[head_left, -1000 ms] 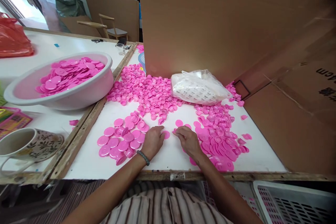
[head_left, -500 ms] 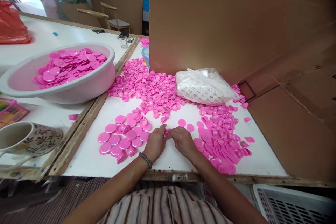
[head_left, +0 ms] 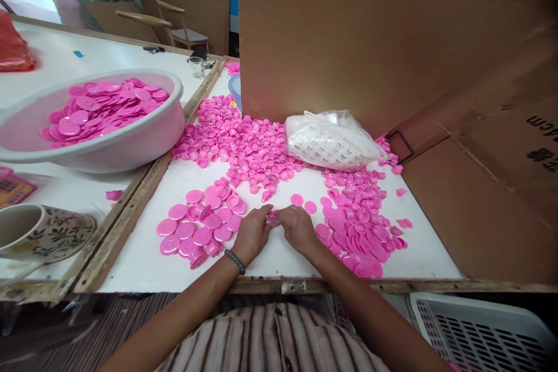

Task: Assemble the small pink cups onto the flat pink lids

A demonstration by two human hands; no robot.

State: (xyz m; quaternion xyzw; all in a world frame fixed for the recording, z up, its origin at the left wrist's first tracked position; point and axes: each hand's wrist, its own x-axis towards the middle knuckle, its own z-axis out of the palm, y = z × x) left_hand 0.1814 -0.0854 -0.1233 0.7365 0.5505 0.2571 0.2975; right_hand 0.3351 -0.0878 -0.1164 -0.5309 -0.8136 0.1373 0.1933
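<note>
I am holding a small pink piece between both hands, just above the white tabletop in front of my chest. My left hand is pinching it from one side, thumb and fingers drawn narrow, and my right hand is closing on it from the other, fingers curled over; the fingertips are hiding much of its shape. A dark beaded bracelet is circling my left wrist. Just beside my left hand, a loose cluster of pink discs is lying, some flat, some tilted. Beyond my right hand, two flat discs are resting near each other, and a heap of pink pieces is spreading to the right, overlapping in rows toward the table's near edge. Farther out, many small pink cups are covering the middle of the surface, and a clear plastic bag with printed contents is sitting among them, against a tall cardboard sheet. To my left, past a wooden strip, a wide basin is holding a pile of pink discs, and a flower-patterned mug is standing nearer me. Below the table, at my right, a pale slotted crate is showing.
</note>
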